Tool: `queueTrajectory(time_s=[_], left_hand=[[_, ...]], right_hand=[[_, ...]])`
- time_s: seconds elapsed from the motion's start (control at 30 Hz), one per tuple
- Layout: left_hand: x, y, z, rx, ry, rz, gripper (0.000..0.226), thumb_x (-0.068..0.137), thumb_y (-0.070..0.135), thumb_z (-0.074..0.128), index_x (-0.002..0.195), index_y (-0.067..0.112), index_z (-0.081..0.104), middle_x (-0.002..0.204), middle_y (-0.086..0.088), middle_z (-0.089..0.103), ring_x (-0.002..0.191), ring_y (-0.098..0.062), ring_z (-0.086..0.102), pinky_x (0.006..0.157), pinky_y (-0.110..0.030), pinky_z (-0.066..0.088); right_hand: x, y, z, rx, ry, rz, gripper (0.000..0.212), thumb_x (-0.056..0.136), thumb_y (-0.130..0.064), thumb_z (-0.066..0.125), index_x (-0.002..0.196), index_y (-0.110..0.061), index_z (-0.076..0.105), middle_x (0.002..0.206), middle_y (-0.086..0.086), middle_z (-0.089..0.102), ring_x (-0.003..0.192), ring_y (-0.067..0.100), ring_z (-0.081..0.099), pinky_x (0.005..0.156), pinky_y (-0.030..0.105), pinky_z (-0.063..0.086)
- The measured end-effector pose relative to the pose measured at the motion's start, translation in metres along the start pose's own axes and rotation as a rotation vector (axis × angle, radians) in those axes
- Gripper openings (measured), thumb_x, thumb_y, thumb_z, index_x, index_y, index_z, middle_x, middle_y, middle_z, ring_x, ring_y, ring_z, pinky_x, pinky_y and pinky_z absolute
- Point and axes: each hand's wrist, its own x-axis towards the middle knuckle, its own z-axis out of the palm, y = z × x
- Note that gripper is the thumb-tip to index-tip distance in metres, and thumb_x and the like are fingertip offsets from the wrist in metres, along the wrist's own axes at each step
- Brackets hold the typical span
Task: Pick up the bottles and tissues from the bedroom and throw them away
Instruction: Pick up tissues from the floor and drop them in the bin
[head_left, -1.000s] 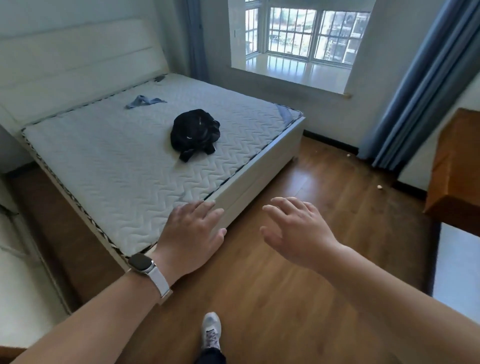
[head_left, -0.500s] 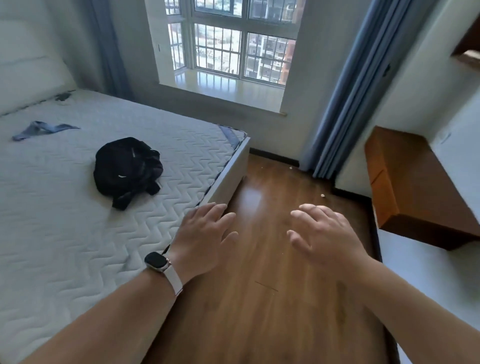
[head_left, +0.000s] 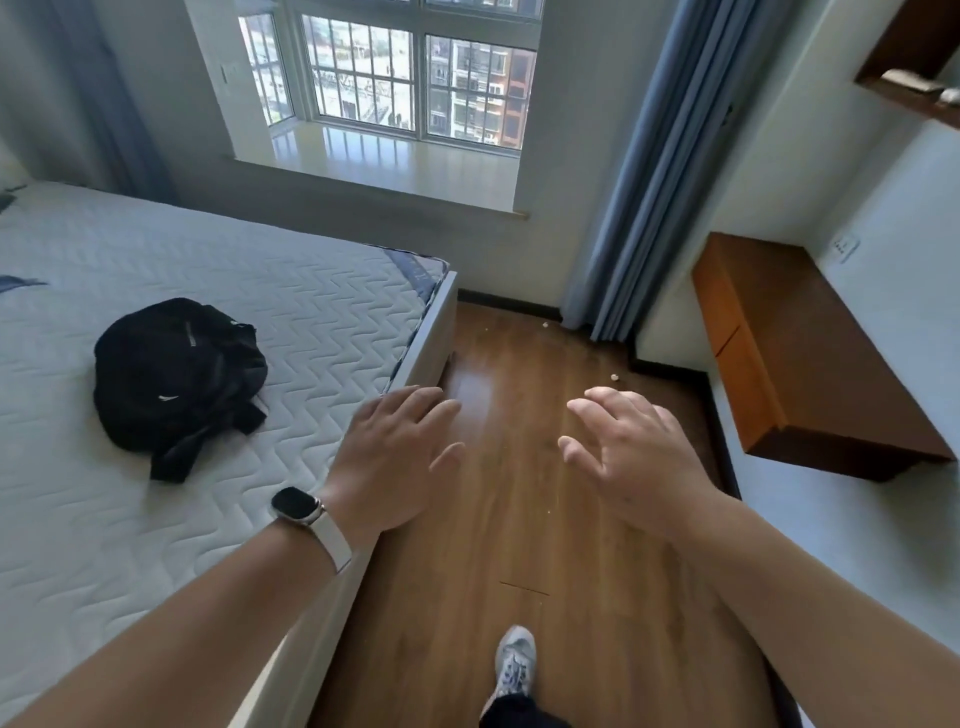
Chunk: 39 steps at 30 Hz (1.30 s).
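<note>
Both my hands are held out in front of me, empty, with fingers spread. My left hand (head_left: 395, 457), with a watch on its wrist, hovers over the bed's right edge. My right hand (head_left: 634, 457) is above the wooden floor. Two small white crumpled scraps lie on the floor far ahead: one (head_left: 614, 377) near the desk's corner, another (head_left: 545, 325) by the curtain's foot. They may be tissue bits; they are too small to be sure. No bottle is in sight.
A bed with a bare quilted mattress (head_left: 234, 322) fills the left, with a black backpack (head_left: 171, 379) on it. A wooden wall-mounted desk (head_left: 795, 353) juts out at right. Blue curtains (head_left: 649, 182) hang beside the window. My shoe (head_left: 514, 660) is on the floor strip between bed and desk.
My view has swung right and moved forward along the bed's foot: the bed slid left, while the desk, curtain and window came closer. Both hands stayed open and empty.
</note>
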Motion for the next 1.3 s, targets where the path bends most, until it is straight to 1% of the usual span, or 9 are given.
queueTrajectory(time_s=[0.13,0.27,0.5,0.7,0.83,0.93,1.0,1.2,1.3], left_hand=[[0.051,-0.018,0.014,0.026,-0.020,-0.005,0.049,0.091,0.052,0.039,0.129,0.025,0.054,0.134,0.001,0.055,0.126,-0.025,0.048,0.101,-0.044,0.037],[0.125,-0.030,0.027,0.062,-0.029,-0.023,0.053,0.089,0.053,0.038,0.128,0.023,0.058,0.133,0.000,0.057,0.125,-0.026,0.050,0.098,-0.045,0.040],[0.259,-0.027,0.044,0.117,-0.015,0.015,0.050,0.090,0.052,0.039,0.129,0.025,0.055,0.135,0.000,0.056,0.126,-0.025,0.049,0.100,-0.044,0.039],[0.330,-0.027,0.058,0.114,0.014,0.028,0.050,0.090,0.050,0.040,0.131,0.025,0.054,0.135,0.001,0.056,0.125,-0.023,0.049,0.101,-0.043,0.039],[0.374,-0.032,0.067,0.115,0.039,0.067,0.049,0.088,0.050,0.042,0.126,0.023,0.057,0.129,0.001,0.059,0.121,-0.024,0.052,0.096,-0.041,0.042],[0.402,-0.039,0.078,0.089,0.033,0.094,0.049,0.088,0.050,0.042,0.127,0.023,0.057,0.130,0.000,0.058,0.122,-0.023,0.049,0.097,-0.041,0.040],[0.422,-0.048,0.089,0.081,0.038,0.122,0.048,0.089,0.050,0.041,0.126,0.024,0.057,0.130,0.000,0.058,0.122,-0.022,0.049,0.098,-0.041,0.040],[0.494,-0.079,0.126,0.034,0.015,0.168,0.050,0.088,0.051,0.040,0.126,0.024,0.058,0.132,0.001,0.057,0.122,-0.023,0.050,0.099,-0.037,0.034],[0.541,-0.097,0.144,-0.003,0.014,0.210,0.050,0.089,0.051,0.039,0.126,0.023,0.058,0.132,0.000,0.057,0.122,-0.024,0.050,0.099,-0.041,0.040]], right_hand=[[0.056,0.019,0.017,0.029,0.004,0.006,0.069,0.083,-0.063,0.018,0.130,-0.026,0.052,0.142,-0.001,0.045,0.130,0.020,0.038,0.104,0.043,0.029],[0.123,0.052,0.027,0.065,0.061,0.011,0.059,0.083,-0.058,0.031,0.116,-0.020,0.062,0.128,0.004,0.058,0.116,0.027,0.052,0.093,0.046,0.039],[0.231,0.118,0.015,0.055,0.126,-0.018,0.054,0.083,-0.055,0.039,0.113,-0.019,0.066,0.119,0.005,0.063,0.108,0.028,0.059,0.087,0.047,0.047],[0.288,0.158,0.013,0.067,0.137,0.001,0.054,0.084,-0.055,0.038,0.115,-0.018,0.065,0.122,0.005,0.061,0.111,0.027,0.057,0.088,0.045,0.045],[0.319,0.186,0.009,0.054,0.111,0.028,0.056,0.087,-0.056,0.036,0.124,-0.020,0.060,0.133,0.003,0.055,0.122,0.024,0.048,0.098,0.045,0.037],[0.341,0.200,0.014,0.045,0.085,0.058,0.065,0.086,-0.060,0.026,0.131,-0.022,0.054,0.140,0.002,0.049,0.128,0.022,0.042,0.103,0.043,0.031],[0.359,0.207,0.020,0.044,0.093,0.077,0.068,0.084,-0.061,0.023,0.128,-0.021,0.056,0.138,0.003,0.051,0.126,0.023,0.044,0.101,0.044,0.034],[0.416,0.229,0.037,0.006,0.097,0.135,0.059,0.087,-0.058,0.031,0.119,-0.019,0.061,0.128,0.003,0.057,0.115,0.025,0.052,0.093,0.043,0.041],[0.452,0.241,0.040,-0.011,0.081,0.184,0.059,0.087,-0.058,0.030,0.120,-0.019,0.060,0.129,0.002,0.056,0.115,0.024,0.051,0.093,0.042,0.040]])
